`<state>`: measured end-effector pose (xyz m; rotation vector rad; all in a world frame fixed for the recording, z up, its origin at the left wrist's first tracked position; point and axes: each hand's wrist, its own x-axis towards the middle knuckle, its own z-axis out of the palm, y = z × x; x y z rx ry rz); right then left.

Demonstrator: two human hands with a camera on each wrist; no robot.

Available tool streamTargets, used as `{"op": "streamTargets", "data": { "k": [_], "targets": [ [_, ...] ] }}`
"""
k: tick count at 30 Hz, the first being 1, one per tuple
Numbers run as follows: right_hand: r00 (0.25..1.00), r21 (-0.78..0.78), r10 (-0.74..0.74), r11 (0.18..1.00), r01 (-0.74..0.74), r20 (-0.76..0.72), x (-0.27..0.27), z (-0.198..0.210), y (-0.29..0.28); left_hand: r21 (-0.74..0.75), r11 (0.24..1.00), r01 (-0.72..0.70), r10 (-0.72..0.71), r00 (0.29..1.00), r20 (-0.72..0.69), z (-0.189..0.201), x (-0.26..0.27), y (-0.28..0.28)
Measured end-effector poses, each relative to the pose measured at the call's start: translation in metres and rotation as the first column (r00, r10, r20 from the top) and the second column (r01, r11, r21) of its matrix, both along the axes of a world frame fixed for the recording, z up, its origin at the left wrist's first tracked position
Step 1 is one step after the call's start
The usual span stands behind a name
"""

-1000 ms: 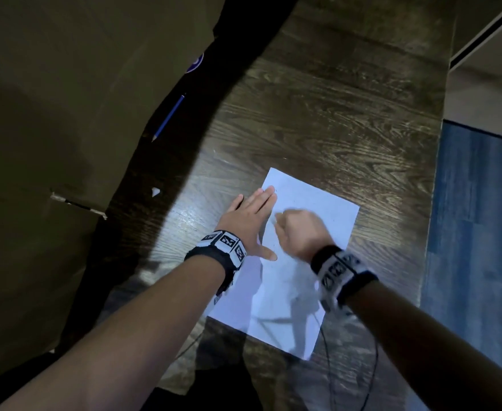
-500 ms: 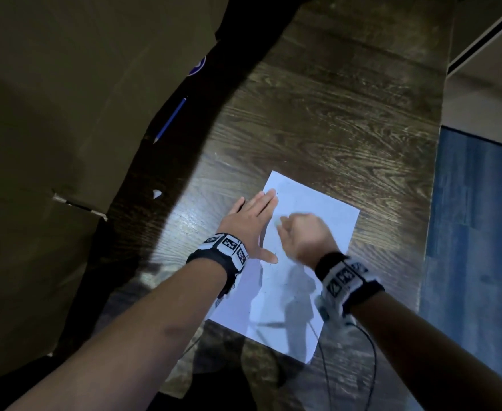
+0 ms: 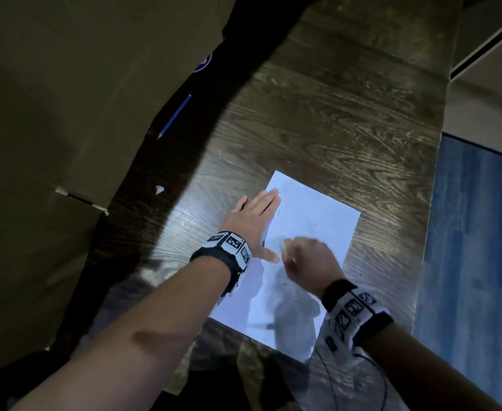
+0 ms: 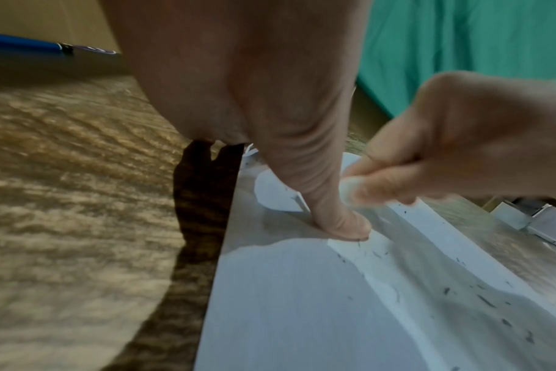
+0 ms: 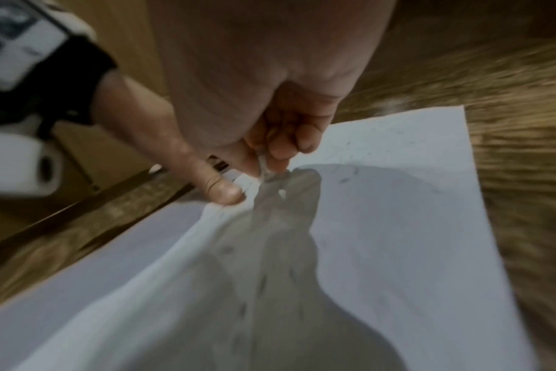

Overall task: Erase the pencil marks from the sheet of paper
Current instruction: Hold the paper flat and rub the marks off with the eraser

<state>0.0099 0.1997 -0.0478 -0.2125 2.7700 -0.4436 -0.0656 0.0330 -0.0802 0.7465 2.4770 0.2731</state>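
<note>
We pin the thin, limp sheet of paper (image 3: 312,221) near the counter's (image 3: 333,129) right edge with our flat left hand (image 3: 252,221), fingers straight. Our right hand (image 3: 309,259) pinches a small white eraser (image 4: 349,190); light rubbing should avoid creasing.

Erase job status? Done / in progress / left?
Done: eraser crumbs litter the sheet of paper, so rubbing has happened. In hand: left hand lies flat on the sheet; right hand pinches a white eraser on it. Left: any remaining pencil marks are too faint to judge; the crumbs are uncleared.
</note>
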Motion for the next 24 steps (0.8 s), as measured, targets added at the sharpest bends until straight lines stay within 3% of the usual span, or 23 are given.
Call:
{"op": "streamTargets", "data": {
  "k": [2, 5, 11, 18, 20, 24],
  "targets": [
    [0.991, -0.024, -0.069, 0.997, 0.067, -0.118, -0.029, -0.003, -0.001, 0.0, 1.0, 0.008, -0.008, 1.0, 0.014, 0.001, -0.001, -0.001],
    [0.993, 0.067, -0.104, 0.992, 0.108, -0.053, -0.055, -0.005, -0.004, -0.013, 0.999, 0.03, -0.029, 0.999, 0.034, 0.004, -0.001, -0.001],
    [0.995, 0.012, -0.062, 0.998, 0.063, -0.079, 0.003, -0.004, -0.01, -0.039, 0.999, 0.016, -0.016, 1.0, 0.017, 0.007, -0.001, 0.003],
    [0.965, -0.138, -0.117, 0.987, 0.087, -0.234, -0.022, -0.018, 0.011, -0.03, 0.99, 0.136, -0.139, 0.984, -0.109, 0.018, -0.002, 0.016],
    [0.965, -0.159, -0.11, 0.985, 0.073, -0.237, -0.02, -0.025, 0.015, 0.044, 0.992, 0.122, -0.12, 0.992, -0.036, 0.018, -0.003, 0.018],
    [0.962, -0.224, -0.135, 0.971, 0.081, -0.238, -0.019, -0.033, 0.017, 0.215, 0.975, -0.051, 0.028, 0.994, 0.108, 0.012, 0.001, 0.016]
  ]
}}
